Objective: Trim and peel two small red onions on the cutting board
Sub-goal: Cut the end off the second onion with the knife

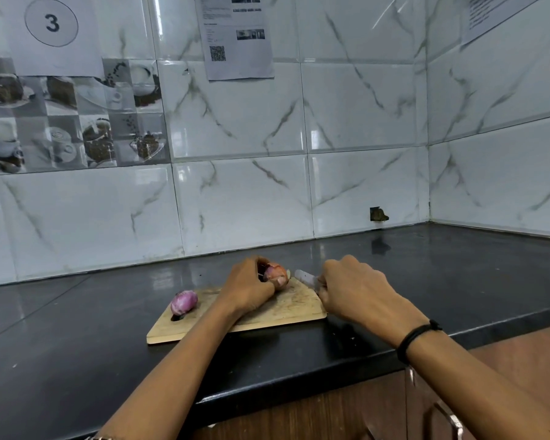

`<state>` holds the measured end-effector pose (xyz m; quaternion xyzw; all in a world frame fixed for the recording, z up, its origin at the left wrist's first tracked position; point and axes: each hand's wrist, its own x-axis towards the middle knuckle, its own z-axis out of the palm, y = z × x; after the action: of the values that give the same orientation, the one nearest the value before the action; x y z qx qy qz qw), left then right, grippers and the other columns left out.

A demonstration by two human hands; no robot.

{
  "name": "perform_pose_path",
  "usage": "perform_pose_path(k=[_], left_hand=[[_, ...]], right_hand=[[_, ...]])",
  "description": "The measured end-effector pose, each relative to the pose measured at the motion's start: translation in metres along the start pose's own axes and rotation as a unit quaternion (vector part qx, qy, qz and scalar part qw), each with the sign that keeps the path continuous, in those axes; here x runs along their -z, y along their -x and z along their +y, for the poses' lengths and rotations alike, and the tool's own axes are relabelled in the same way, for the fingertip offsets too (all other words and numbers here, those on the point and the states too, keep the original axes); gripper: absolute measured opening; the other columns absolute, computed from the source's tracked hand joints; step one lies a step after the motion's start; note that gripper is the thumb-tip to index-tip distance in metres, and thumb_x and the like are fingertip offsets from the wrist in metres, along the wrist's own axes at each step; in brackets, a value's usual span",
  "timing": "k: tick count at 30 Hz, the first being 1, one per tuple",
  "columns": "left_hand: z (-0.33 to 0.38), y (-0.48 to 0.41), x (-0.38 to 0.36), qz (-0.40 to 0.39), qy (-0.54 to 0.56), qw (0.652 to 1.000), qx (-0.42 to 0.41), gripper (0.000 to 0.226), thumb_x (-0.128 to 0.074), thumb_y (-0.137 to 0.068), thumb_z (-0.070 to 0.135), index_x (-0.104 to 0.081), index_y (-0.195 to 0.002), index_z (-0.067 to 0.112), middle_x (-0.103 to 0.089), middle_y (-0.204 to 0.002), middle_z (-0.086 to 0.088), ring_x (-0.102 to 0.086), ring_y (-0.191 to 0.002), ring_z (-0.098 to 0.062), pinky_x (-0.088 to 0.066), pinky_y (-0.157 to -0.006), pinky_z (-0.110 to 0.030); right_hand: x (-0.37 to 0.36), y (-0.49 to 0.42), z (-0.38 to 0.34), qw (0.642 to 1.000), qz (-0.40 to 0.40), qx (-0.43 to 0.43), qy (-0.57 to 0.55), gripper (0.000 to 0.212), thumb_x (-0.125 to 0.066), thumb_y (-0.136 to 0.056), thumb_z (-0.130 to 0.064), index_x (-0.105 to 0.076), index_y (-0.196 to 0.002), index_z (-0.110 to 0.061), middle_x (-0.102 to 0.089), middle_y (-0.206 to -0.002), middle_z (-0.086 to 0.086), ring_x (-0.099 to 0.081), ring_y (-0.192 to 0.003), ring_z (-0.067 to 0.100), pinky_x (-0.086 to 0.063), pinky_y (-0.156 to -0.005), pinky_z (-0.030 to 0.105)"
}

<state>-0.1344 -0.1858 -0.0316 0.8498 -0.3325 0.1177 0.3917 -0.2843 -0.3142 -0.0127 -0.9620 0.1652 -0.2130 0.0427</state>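
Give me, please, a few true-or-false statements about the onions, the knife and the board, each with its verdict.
1. The left hand grips the held onion at the far edge of the cutting board. True.
2. The right hand is empty. False: it grips a knife, with the blade pointing toward the held onion.
3. The second onion lies on the cutting board's left part, touched by neither hand. True.
4. The cutting board sits on a white countertop. False: the countertop is black.
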Motion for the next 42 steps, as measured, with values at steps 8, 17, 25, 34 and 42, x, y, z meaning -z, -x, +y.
perform_pose_path(k=[8,17,25,34,42], left_hand=[[-0.007,-0.004,-0.004,-0.043,0.049,0.998,0.023,0.064,-0.086,-0.073,0.047,-0.059,-0.125,0.022,-0.066,-0.116,0.007,-0.062,-0.104,-0.007,-0.047,-0.085,-0.019],[-0.004,-0.002,-0.003,-0.028,0.083,0.996,0.008,0.051,-0.086,-0.065,0.013,-0.064,-0.111,0.022,-0.071,-0.101,0.009,-0.066,-0.095,-0.004,-0.044,-0.065,-0.003],[-0.012,-0.007,-0.005,-0.053,0.158,0.986,0.022,0.060,-0.090,-0.054,0.017,-0.061,-0.106,0.025,-0.073,-0.107,0.003,-0.069,-0.103,-0.013,-0.055,-0.094,-0.033],[-0.021,-0.012,-0.009,-0.076,0.187,0.979,0.009,0.081,-0.095,-0.054,0.016,-0.058,-0.126,0.023,-0.069,-0.121,0.001,-0.066,-0.112,-0.011,-0.054,-0.100,-0.033],[-0.014,-0.011,-0.009,-0.074,0.095,0.992,-0.028,0.059,-0.093,-0.068,0.025,-0.066,-0.120,0.029,-0.061,-0.121,0.011,-0.060,-0.111,0.000,-0.045,-0.083,-0.003]], right_hand=[[-0.009,0.008,0.016,0.995,0.012,-0.048,-0.081,0.033,-0.047,-0.102,-0.034,-0.065,-0.126,-0.021,-0.059,-0.120,0.010,-0.061,-0.106,0.035,-0.043,-0.077,0.037],[-0.026,-0.012,0.016,0.968,0.045,-0.080,-0.235,0.036,-0.056,-0.096,-0.051,-0.066,-0.107,-0.019,-0.063,-0.103,0.003,-0.064,-0.090,0.022,-0.057,-0.079,0.041],[-0.029,-0.044,0.006,0.931,0.023,-0.063,-0.360,0.041,-0.072,-0.085,-0.055,-0.072,-0.091,-0.014,-0.066,-0.065,-0.002,-0.063,-0.057,0.012,-0.051,-0.059,0.029],[-0.042,-0.061,0.011,0.851,-0.072,-0.043,-0.518,0.035,-0.073,-0.091,-0.037,-0.063,-0.076,-0.006,-0.050,-0.049,0.006,-0.039,-0.036,0.017,-0.031,-0.039,0.023],[-0.038,-0.060,0.012,0.789,-0.105,-0.094,-0.598,0.037,-0.064,-0.098,-0.031,-0.052,-0.070,-0.009,-0.045,-0.043,0.001,-0.035,-0.033,0.014,-0.027,-0.038,0.017]])
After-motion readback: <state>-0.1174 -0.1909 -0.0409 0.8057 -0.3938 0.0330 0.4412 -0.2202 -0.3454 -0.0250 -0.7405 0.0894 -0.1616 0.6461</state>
